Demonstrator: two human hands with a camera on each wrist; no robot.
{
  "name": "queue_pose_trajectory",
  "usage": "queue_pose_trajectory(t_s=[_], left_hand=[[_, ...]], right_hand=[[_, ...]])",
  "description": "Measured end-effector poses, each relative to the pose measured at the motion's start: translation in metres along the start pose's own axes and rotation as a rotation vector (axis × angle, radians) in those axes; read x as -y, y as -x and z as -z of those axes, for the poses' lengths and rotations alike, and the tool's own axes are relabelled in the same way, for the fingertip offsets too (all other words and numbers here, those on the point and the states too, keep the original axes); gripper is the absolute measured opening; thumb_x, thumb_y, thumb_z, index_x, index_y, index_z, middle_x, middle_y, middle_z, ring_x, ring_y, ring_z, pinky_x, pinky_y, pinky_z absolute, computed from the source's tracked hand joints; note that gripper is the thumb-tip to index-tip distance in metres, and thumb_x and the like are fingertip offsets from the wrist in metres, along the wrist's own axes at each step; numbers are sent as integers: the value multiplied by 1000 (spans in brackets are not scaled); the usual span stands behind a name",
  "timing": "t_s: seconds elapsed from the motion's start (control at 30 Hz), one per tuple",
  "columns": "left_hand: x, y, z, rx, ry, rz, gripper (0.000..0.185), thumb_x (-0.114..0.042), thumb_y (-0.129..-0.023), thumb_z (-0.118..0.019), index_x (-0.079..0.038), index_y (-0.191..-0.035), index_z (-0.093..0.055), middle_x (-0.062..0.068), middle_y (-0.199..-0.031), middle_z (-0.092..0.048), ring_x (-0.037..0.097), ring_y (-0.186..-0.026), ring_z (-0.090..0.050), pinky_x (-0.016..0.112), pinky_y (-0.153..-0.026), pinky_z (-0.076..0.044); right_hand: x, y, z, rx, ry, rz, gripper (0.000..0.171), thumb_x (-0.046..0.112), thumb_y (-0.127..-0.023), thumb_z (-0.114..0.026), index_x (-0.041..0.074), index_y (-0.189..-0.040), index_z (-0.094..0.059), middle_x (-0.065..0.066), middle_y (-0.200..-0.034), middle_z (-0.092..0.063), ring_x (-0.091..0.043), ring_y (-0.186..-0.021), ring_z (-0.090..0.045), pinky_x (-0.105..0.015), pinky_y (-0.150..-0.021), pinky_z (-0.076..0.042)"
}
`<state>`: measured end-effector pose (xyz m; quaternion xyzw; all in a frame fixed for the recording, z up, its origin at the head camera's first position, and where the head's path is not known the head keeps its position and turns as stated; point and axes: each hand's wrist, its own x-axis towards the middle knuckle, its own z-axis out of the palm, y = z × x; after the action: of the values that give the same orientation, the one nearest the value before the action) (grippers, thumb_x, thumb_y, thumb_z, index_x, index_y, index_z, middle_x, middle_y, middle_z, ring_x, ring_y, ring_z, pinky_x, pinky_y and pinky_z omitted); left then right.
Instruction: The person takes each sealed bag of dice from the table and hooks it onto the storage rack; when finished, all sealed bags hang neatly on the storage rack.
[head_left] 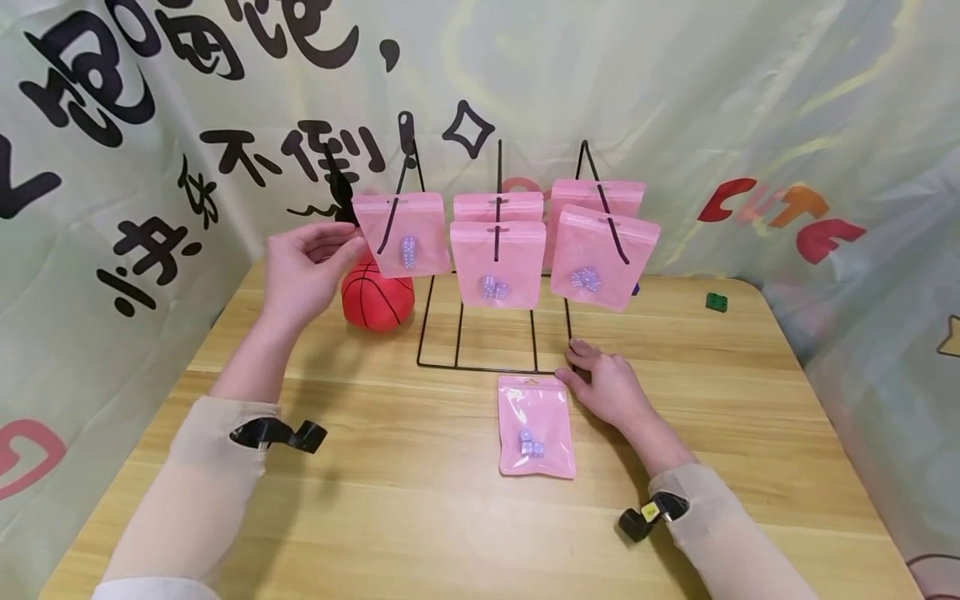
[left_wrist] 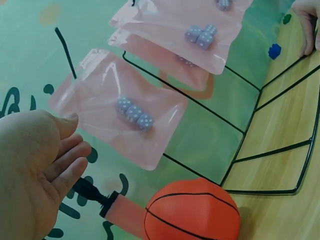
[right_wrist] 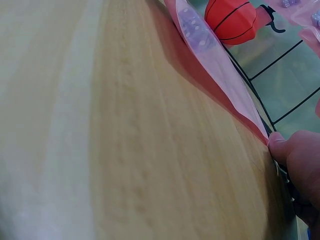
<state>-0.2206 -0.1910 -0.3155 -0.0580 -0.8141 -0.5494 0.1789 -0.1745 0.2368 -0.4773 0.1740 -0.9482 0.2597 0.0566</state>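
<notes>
My left hand, fingers relaxed and holding nothing, is beside the far-left hanging pink pouch. My right hand presses the wire rack's base; best keep it steady.

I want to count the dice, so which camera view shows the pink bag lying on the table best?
The head view: the pink bag lies flat, whole, dice visible. The right wrist view shows it edge-on; the left wrist view misses it.
</notes>
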Motion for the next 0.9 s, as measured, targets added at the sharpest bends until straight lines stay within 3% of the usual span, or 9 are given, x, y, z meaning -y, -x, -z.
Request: queue_pose_trajectory(t_s=[0.43, 0.63, 0.9], left_hand=[[6, 44, 9, 24, 0, 32, 34, -22, -94, -84, 1, -119, -78, 9, -109, -79, 10, -95, -74, 19, -85, -59], [20, 66, -5, 135, -42, 55, 36, -27, -96, -83, 0, -118, -78, 10, -109, -79, 12, -94, -75, 20, -82, -59], [41, 92, -35, 297, -20, 120, 30, -23, -96, -83, -1, -116, -79, 9, -107, -79, 23, -94, -76, 25, -79, -62]], right_hand=[[-1, -4, 2, -16, -14, 17, 48, 27, -100, -77, -8, -132, -69, -25, -145, -59, -46, -135, -55, -61, -111, -46], [-2, -4, 1, -19, -7, 7, 48, 26, -100, -77, -8, -133, -68, -25, -146, -59, -45, -135, -55, -60, -112, -44], [-1, -2, -3, -18, -11, 12, 49, 26, -99, -78, -8, -133, -68, -25, -145, -59, -45, -135, -56, -60, -111, -45]])
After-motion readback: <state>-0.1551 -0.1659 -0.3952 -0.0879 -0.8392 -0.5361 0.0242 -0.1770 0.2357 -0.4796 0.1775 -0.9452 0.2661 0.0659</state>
